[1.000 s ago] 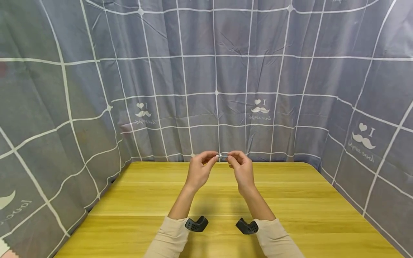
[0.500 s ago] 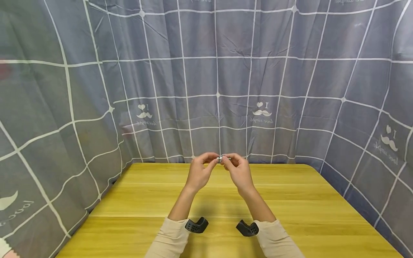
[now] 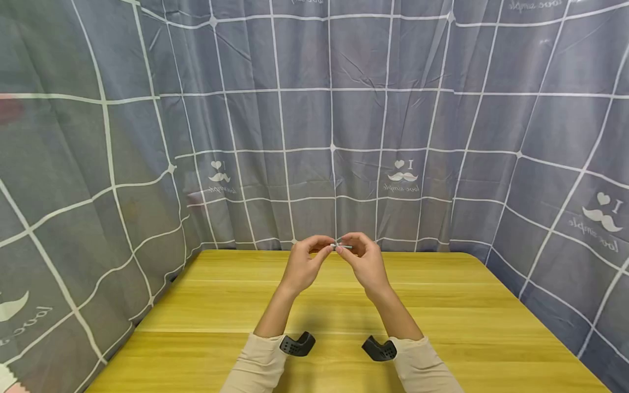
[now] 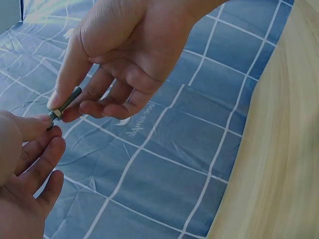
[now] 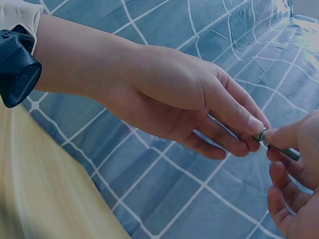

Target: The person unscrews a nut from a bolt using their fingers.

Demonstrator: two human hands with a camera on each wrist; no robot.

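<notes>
Between my two hands, a small metal bolt [image 3: 347, 246] lies roughly level above the far edge of the table. In the left wrist view, a hex nut [image 4: 57, 114] sits on it near the head end, and the threaded shank [image 4: 71, 99] sticks out toward my right palm. My left hand [image 3: 302, 266] pinches the head end between thumb and finger, mostly covering it. Thumb and fingertip of my right hand [image 3: 369, 268] pinch around the nut, close against the left fingertips. The right wrist view shows the thread [image 5: 292, 153] passing beyond my right thumb.
A yellow wood-grain table [image 3: 236, 305] spreads under both forearms. Grey curtains [image 3: 304, 120] with white grid lines hang behind it and along both sides. Each sleeve carries a black wrist device [image 3: 298, 344] at its cuff.
My right hand has moved left along the bolt, from the shank's far end to the nut beside my left fingertips. My left hand keeps its pinch. The head view has shifted slightly.
</notes>
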